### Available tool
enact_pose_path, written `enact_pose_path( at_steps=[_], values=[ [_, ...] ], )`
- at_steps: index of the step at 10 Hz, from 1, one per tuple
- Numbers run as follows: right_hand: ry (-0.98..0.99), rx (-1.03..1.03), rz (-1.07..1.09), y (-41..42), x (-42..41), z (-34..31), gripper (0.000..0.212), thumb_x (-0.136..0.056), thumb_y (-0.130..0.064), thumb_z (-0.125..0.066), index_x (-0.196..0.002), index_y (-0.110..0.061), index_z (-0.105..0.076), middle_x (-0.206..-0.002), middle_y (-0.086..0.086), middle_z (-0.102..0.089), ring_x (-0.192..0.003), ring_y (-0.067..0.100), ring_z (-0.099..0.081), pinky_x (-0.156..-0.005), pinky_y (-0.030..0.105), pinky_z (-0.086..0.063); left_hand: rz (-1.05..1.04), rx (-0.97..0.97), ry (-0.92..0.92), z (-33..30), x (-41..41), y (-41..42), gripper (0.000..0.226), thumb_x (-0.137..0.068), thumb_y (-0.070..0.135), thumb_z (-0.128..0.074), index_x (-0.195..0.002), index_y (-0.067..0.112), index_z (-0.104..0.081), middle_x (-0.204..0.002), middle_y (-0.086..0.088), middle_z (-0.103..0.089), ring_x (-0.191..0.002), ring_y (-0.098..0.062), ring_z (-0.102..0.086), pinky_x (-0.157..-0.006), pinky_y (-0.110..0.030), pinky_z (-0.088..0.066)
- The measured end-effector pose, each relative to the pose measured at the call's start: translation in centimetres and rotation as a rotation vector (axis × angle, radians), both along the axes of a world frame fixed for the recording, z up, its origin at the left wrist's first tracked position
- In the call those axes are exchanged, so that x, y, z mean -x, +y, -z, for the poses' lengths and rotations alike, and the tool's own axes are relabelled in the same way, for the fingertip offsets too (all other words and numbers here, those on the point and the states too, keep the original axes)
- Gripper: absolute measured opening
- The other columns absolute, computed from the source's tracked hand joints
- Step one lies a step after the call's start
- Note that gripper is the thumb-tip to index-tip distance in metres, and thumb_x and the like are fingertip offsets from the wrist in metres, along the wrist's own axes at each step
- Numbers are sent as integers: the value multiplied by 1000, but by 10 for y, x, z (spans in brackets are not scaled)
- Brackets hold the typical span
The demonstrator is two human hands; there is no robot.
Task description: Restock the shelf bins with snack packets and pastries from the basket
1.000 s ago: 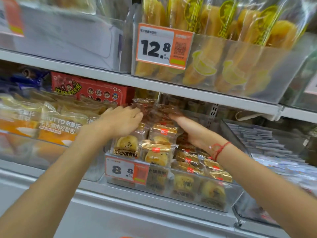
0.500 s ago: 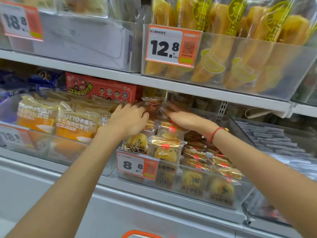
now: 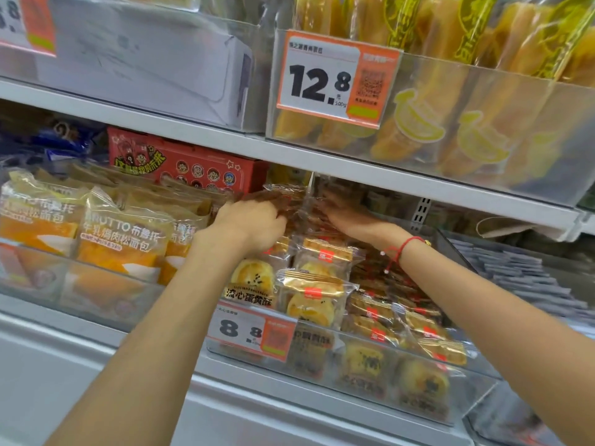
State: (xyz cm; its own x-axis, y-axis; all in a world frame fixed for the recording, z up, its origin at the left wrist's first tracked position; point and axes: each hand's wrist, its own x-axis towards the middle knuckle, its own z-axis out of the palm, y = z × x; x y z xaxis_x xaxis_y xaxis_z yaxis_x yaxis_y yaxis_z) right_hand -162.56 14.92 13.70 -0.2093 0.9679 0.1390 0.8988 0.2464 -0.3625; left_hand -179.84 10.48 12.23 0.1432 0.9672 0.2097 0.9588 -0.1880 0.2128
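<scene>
Both hands work at the back of the pastry bin, under the upper shelf. Left hand: fingers curled over the top edge of the rear pastry packets, gripping them. Right hand: fingers reach into the same clear wrappers from the other side; blur and film hide the fingertips, so cannot tell whether it pinches or only presses. Red cord bracelet on the right wrist.

Task items: stack of wrapped pastries between the two grips, at the rear of the clear bin. More packets of the same kind stand in rows in front of and below the grips, down to the 8.8 price tag on the bin's front wall. Basket not in view.

Left of the grip: neighbouring bin of orange bread bags; red box behind it. Above the grip: bin with 12.8 tag.

Handling judgement: packets look light; film is slick and crinkly, likely to slide against neighbours. Pastry inside is probably crumbly, so avoid squeezing the centre. Best hold: sealed top edge or the two sides, pressed lightly. Low headroom under the shelf, so tilt the packets in.
</scene>
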Motion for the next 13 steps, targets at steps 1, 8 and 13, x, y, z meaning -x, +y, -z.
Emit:
enact_pose_path(
  at_steps=[1, 8, 13],
  values=[
    [-21, 186, -81, -2, 6, 8, 48, -106, -35, -21, -153, -25, -16, -160, 3, -15, -147, 24, -17, -119, 42, -17, -6, 73, 23, 7, -4, 5, 46, -102, 40, -23, -136, 22, -49, -140, -8, -52, -122, -28, -49, -101, -39, -33],
    [-38, -217, -327, -122, -9, 54, 58, -97, -46, -46, -150, -32, -28, -156, -14, -24, -146, 6, -10, -121, 34, -10, 233, -5, 140, 31, 36, -93, 50, -104, 39, -16, -153, 35, -7, -160, 15, 0, -147, -7, 11, -118, -34, 4],
    [-318, -160, -360, -129, -6, 34, 80, -92, -63, -40, -154, -23, -10, -161, -5, -8, -149, 14, -5, -120, 34, -4, 138, -24, 277, 29, 24, -89, 52, -106, 33, -16, -155, 24, -2, -162, 7, -2, -149, -12, 6, -120, -38, 3]
  ],
)
